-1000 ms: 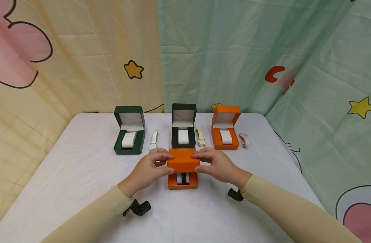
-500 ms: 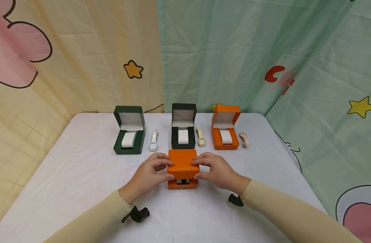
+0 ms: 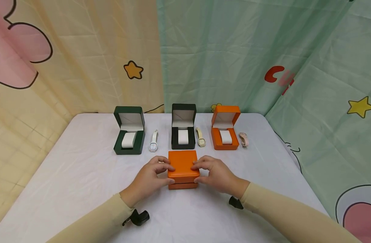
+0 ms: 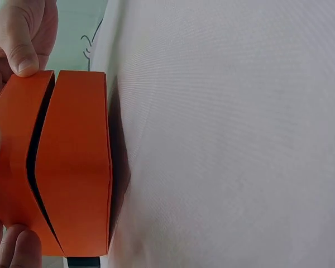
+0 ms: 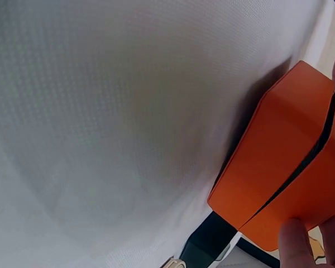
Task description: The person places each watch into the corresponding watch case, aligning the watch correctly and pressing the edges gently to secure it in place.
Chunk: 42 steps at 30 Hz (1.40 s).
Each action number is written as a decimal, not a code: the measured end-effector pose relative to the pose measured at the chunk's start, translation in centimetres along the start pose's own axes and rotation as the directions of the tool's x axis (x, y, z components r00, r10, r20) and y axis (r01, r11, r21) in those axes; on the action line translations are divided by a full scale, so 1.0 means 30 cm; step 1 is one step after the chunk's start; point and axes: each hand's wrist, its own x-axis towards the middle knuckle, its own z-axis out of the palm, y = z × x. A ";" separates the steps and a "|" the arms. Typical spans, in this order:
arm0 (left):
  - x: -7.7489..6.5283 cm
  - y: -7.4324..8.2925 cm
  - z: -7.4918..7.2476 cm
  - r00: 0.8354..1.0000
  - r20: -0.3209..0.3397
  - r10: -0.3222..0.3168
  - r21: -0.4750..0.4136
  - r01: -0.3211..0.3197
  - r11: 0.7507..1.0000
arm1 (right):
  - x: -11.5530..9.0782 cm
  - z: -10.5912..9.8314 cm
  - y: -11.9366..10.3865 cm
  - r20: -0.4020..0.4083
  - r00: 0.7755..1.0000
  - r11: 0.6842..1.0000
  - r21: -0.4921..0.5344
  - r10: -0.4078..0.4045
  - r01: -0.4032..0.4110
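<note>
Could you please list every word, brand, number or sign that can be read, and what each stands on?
"C": red letter, on the green curtain.
Pink and red marks beside it: unclear.
White watch, yellow watch, pink watch: dials too small to read.
Held orange box: no lettering visible.

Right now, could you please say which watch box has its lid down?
The front orange watch box; the green box, dark middle box and rear orange box stand open.
</note>
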 end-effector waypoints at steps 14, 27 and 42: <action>-0.018 -0.004 -0.008 0.999 0.048 0.025 0.201 -0.034 0.979 | -0.011 0.024 -0.002 0.051 0.999 0.996 -0.088 -0.014 0.019; -0.025 -0.009 -0.010 0.998 0.051 0.038 0.202 -0.048 0.978 | -0.017 0.032 -0.001 0.032 0.999 0.996 -0.085 -0.029 0.032; -0.023 -0.008 -0.025 0.989 0.091 0.120 0.236 -0.139 0.962 | -0.024 0.022 0.010 0.035 0.998 0.998 -0.037 -0.056 0.057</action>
